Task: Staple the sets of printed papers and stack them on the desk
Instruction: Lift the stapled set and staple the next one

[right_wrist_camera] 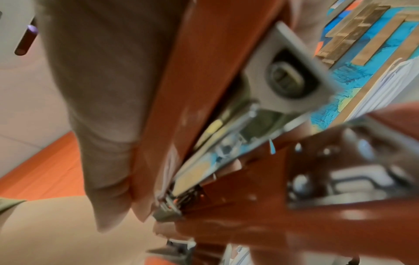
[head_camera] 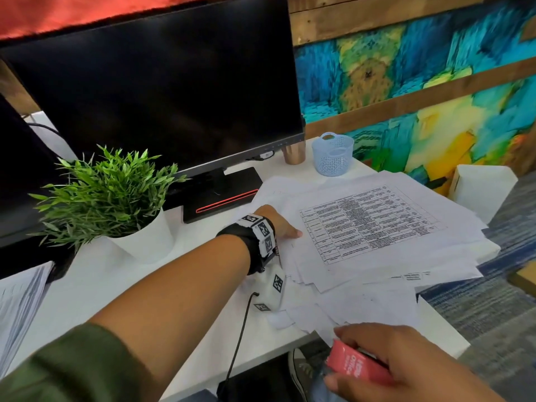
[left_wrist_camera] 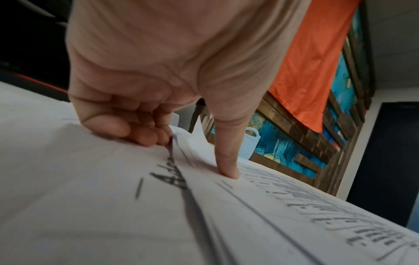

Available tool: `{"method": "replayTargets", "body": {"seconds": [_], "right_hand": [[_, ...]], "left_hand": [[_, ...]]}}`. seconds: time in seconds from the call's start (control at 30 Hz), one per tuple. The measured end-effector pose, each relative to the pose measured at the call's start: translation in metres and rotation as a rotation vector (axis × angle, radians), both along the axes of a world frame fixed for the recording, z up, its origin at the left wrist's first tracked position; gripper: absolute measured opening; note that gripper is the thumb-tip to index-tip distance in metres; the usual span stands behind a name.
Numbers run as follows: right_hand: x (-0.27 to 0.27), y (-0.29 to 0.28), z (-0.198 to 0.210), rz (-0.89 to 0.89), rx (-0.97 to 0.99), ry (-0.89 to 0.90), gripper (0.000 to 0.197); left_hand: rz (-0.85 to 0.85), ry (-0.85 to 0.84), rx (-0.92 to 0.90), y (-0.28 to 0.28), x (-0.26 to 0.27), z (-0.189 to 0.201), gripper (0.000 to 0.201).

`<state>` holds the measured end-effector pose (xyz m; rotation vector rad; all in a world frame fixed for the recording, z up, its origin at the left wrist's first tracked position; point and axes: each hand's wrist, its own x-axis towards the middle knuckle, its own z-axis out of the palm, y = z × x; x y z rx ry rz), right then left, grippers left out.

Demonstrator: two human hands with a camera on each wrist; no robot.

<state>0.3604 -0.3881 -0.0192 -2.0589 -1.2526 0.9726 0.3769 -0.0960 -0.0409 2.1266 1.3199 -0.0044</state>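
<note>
Across the middle right of the head view, a loose spread of printed papers (head_camera: 374, 227) covers the white desk (head_camera: 121, 280), its top sheet showing a table of text. At its left edge the left hand (head_camera: 280, 224) grips a bundle of sheets, thumb on top, probably to separate one set from the heap. At the lower right of the frame the right hand (head_camera: 406, 364) is wrapped round a red stapler (head_camera: 358, 361), held off the front desk edge, apparently ready for the corner once the set is freed. A potted plant (head_camera: 107, 192), a dark monitor (head_camera: 156, 94), a copper cup (head_camera: 294, 153) and a blue basket (head_camera: 335, 155) stand behind the heap.

Seen from the left wrist, the fingers (left_wrist_camera: 127, 127) curl under several sheet edges at centre left while the thumb (left_wrist_camera: 226, 157) presses down on the printed page (left_wrist_camera: 294, 206), pinching a layer of paper between them.

Close up in the right wrist view, blurred, the stapler (right_wrist_camera: 199, 86) fills the frame with its mouth gaping; fingers (right_wrist_camera: 102, 125) lie clenched along its red top at the left.
</note>
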Motion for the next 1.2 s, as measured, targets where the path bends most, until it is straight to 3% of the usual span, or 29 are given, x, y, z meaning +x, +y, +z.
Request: {"method": "replayTargets", "body": {"seconds": [0.17, 0.27, 0.37, 0.47, 0.53, 0.63, 0.7, 0.8, 0.9, 1.1, 1.2], "right_hand": [[0.002, 0.000, 0.002, 0.020, -0.013, -0.079, 0.076], [0.002, -0.001, 0.006, 0.016, 0.007, -0.134, 0.077], [0.001, 0.000, 0.011, 0.053, 0.032, -0.161, 0.076], [-0.002, 0.004, 0.017, 0.076, 0.075, -0.161, 0.076], [-0.007, 0.008, 0.023, 0.085, 0.122, -0.150, 0.069], [-0.016, 0.018, 0.035, 0.113, 0.171, -0.165, 0.060], [-0.022, 0.026, 0.044, 0.140, 0.174, -0.146, 0.044], [-0.032, 0.044, 0.054, 0.240, 0.148, -0.226, 0.052], [-0.042, 0.068, 0.064, 0.323, 0.186, -0.349, 0.048], [-0.077, 0.145, 0.077, 0.563, 0.233, -0.512, 0.029], [-0.098, 0.184, 0.069, 0.668, 0.228, -0.669, 0.021]], "left_hand": [[0.036, -0.118, 0.123, 0.004, -0.006, 0.000, 0.036], [0.039, -0.304, 0.150, 0.001, -0.011, 0.005, 0.014], [0.086, -0.529, 0.163, -0.002, -0.024, 0.015, 0.018], [0.108, -0.653, 0.169, 0.003, -0.049, 0.031, 0.011], [0.129, -0.700, 0.140, 0.008, -0.073, 0.042, 0.017], [0.121, -0.658, 0.123, 0.018, -0.119, 0.048, 0.031], [0.113, -0.584, 0.124, 0.024, -0.153, 0.045, 0.033], [0.080, -0.481, 0.070, 0.032, -0.204, 0.036, 0.028], [0.066, -0.422, -0.004, 0.039, -0.245, 0.028, 0.028], [0.009, -0.196, 0.170, 0.045, -0.301, 0.024, 0.047], [-0.039, -0.079, 0.239, 0.047, -0.319, 0.019, 0.045]]}}
